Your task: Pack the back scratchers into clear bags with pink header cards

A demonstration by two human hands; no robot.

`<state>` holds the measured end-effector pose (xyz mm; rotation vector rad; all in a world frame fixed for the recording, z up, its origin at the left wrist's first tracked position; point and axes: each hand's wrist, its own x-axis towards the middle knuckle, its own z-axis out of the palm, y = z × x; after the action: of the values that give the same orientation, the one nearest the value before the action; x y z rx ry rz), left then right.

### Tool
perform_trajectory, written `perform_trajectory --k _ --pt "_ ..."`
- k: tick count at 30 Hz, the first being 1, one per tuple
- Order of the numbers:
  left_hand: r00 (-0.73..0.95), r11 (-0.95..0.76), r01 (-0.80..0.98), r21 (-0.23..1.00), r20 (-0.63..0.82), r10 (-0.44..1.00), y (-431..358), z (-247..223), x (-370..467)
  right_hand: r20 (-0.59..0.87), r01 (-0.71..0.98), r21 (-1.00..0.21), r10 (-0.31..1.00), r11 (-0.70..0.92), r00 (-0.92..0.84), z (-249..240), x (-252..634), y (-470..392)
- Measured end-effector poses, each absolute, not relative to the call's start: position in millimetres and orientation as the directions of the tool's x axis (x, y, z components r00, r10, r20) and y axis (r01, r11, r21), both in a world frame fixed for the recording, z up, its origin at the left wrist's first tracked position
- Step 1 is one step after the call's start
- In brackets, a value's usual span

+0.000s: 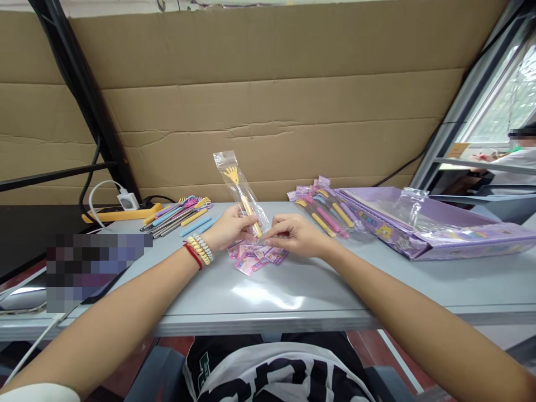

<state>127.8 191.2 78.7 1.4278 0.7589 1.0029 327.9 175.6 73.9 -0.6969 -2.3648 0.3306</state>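
Observation:
My left hand point(233, 226) is closed around a clear plastic bag point(225, 162) that has a yellow hand-shaped stick point(247, 205) inside, its small yellow hand pointing up. At the bag's lower end, the fingers of my right hand point(291, 234) are pinched on the plastic. Several pink printed cards point(249, 262) lie on the table just below both hands. Left of my left hand rests a pile of unbagged sticks point(173, 216) in several colours, with blue ones nearest. Bagged sticks with pink cards point(329, 212) lie to the right of my right hand.
An open purple box point(402, 237) with clear plastic bags in it stands on the grey table point(201, 304) at the right. A yellow power strip point(121, 214) with a white charger and a blurred-out device point(98, 268) are at the left. Cardboard point(268, 100) closes the back. A person sits far right.

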Motion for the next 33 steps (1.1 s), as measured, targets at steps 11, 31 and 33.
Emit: perform_trajectory --k 11,31,33 --pt "0.401 -0.112 -0.131 0.985 0.156 0.903 187.1 83.4 128.0 0.393 0.437 -0.544 0.678 0.716 -0.621 79.9 330.9 170.0" --pt "0.516 -0.209 -0.08 0.975 0.22 0.828 178.9 82.1 131.8 0.379 0.398 -0.729 0.812 0.558 -0.443 74.9 323.1 175.1" --pt "0.527 -0.227 -0.069 0.971 0.229 0.818 176.5 83.3 132.2 0.361 0.416 -0.737 0.831 0.532 -0.423 75.4 323.3 174.7"
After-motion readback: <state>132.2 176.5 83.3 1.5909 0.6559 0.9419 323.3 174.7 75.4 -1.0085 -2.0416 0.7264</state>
